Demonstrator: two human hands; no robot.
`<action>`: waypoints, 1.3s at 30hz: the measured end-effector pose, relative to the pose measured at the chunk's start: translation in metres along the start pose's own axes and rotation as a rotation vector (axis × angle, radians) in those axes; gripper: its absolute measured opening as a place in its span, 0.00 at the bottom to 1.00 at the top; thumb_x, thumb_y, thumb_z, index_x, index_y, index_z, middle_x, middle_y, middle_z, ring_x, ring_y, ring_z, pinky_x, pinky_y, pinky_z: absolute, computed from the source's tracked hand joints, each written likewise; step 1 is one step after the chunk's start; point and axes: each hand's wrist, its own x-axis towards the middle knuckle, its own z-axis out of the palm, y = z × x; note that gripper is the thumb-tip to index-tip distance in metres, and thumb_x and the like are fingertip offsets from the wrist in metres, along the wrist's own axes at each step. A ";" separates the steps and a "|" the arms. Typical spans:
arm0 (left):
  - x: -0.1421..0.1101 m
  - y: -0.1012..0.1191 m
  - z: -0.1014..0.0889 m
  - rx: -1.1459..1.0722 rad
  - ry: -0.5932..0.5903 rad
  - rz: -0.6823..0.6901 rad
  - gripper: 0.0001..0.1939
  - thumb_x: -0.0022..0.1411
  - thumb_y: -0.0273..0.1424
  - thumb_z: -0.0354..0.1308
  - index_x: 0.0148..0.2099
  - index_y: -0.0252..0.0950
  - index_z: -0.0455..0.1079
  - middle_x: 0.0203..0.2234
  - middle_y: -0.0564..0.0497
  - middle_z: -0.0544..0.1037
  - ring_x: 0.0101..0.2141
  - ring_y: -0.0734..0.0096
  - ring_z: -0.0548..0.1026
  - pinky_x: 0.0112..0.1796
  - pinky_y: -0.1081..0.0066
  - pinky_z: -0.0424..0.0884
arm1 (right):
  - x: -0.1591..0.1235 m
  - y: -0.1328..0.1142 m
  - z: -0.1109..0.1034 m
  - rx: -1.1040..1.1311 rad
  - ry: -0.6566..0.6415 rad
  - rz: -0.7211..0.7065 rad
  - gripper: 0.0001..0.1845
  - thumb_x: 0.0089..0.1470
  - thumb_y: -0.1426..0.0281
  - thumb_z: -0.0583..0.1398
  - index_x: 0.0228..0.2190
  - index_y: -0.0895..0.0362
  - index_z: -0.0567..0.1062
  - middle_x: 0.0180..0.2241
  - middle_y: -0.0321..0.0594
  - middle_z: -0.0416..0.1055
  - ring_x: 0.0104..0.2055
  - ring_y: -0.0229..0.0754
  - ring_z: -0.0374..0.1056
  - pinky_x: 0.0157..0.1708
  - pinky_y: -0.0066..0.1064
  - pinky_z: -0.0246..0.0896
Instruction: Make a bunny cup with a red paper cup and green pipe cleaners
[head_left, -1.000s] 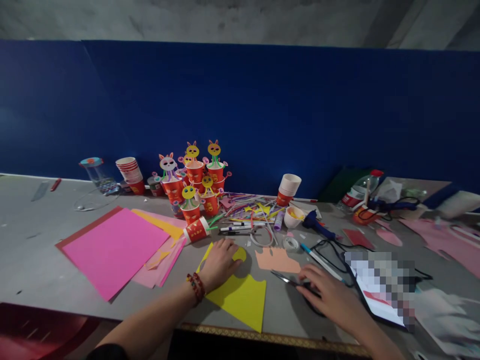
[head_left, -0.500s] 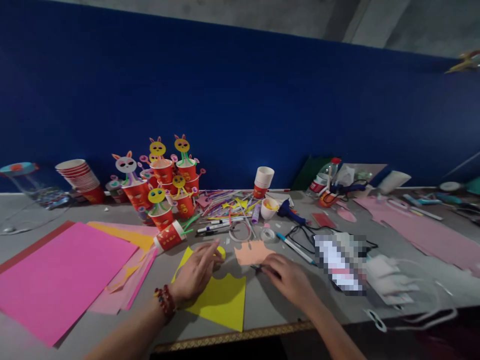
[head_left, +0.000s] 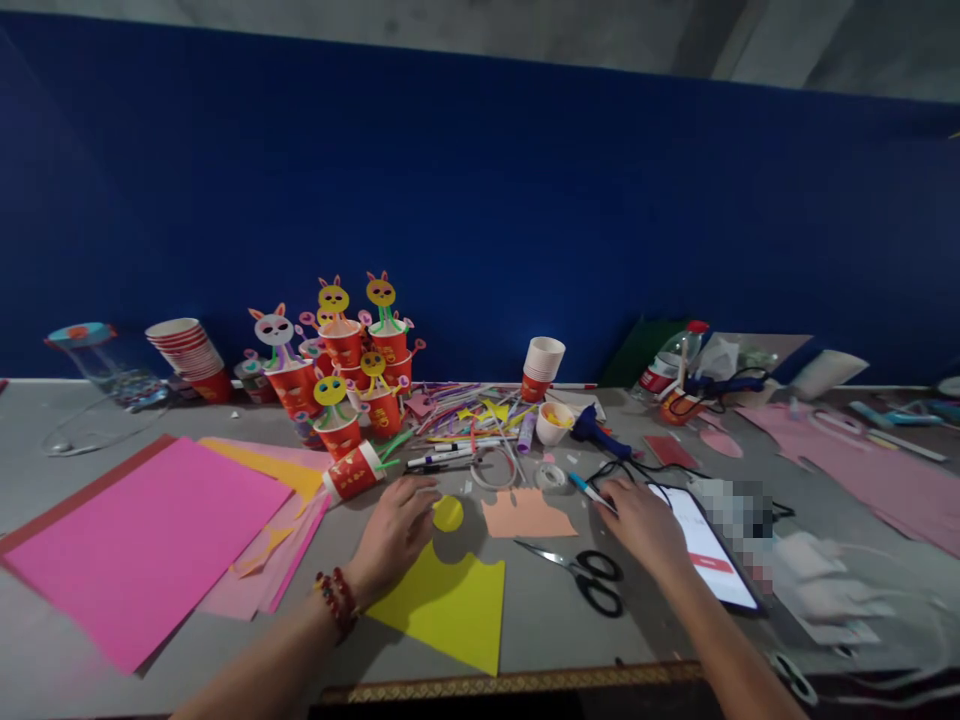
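Note:
A yellow paper circle point(head_left: 449, 513) is at the fingertips of my left hand point(head_left: 396, 528), whose curled fingers and thumb pinch its left edge. Below it lies a yellow sheet point(head_left: 457, 605) with curved cut-outs along its top, partly under that hand. My right hand point(head_left: 643, 520) has its fingers closed round a blue-capped marker point(head_left: 589, 488), the far end hidden under the palm. Between the hands, black-handled scissors point(head_left: 574, 568) rest on the table, blades parted slightly and pointing left. Above them is a peach paper piece point(head_left: 529, 514) with a scalloped top edge.
Pink sheets point(head_left: 161, 540) lie at the left. Behind stand decorated red cups point(head_left: 337, 435), one tipped over point(head_left: 354, 472). Pens and sticks point(head_left: 457, 415), a tape roll point(head_left: 551, 476) and a glue gun point(head_left: 598, 432) are farther back. A phone point(head_left: 709, 560) lies beside my right forearm.
My right hand has let go of the scissors, now on the table, and moved right to the marker. My left hand and the circle have shifted slightly left; more of the circle shows.

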 end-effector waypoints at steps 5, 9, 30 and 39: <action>0.000 0.011 -0.003 0.056 0.012 0.040 0.16 0.68 0.25 0.50 0.55 0.39 0.67 0.54 0.40 0.72 0.53 0.57 0.71 0.53 0.55 0.70 | -0.004 -0.018 -0.030 0.223 -0.040 0.087 0.12 0.64 0.64 0.50 0.35 0.54 0.71 0.25 0.40 0.74 0.27 0.46 0.71 0.26 0.31 0.55; 0.003 0.030 -0.004 0.147 -0.036 0.206 0.21 0.68 0.33 0.54 0.61 0.40 0.61 0.58 0.39 0.69 0.56 0.53 0.68 0.55 0.50 0.67 | -0.015 -0.081 -0.066 0.644 -0.258 -0.175 0.10 0.64 0.63 0.52 0.37 0.52 0.72 0.29 0.36 0.76 0.31 0.42 0.72 0.30 0.28 0.58; 0.010 0.065 -0.048 0.320 -0.123 0.270 0.06 0.62 0.23 0.50 0.35 0.38 0.66 0.29 0.50 0.75 0.37 0.62 0.72 0.56 0.54 0.63 | -0.023 -0.153 -0.077 2.004 -0.546 0.115 0.18 0.47 0.58 0.70 0.32 0.59 0.76 0.25 0.36 0.72 0.21 0.33 0.65 0.20 0.24 0.64; 0.005 0.058 -0.036 0.385 -0.164 0.229 0.09 0.67 0.34 0.55 0.34 0.36 0.66 0.27 0.50 0.75 0.31 0.64 0.73 0.44 0.59 0.68 | -0.019 -0.167 -0.071 2.019 -0.546 0.176 0.22 0.48 0.52 0.68 0.33 0.58 0.75 0.24 0.36 0.72 0.20 0.33 0.63 0.21 0.26 0.61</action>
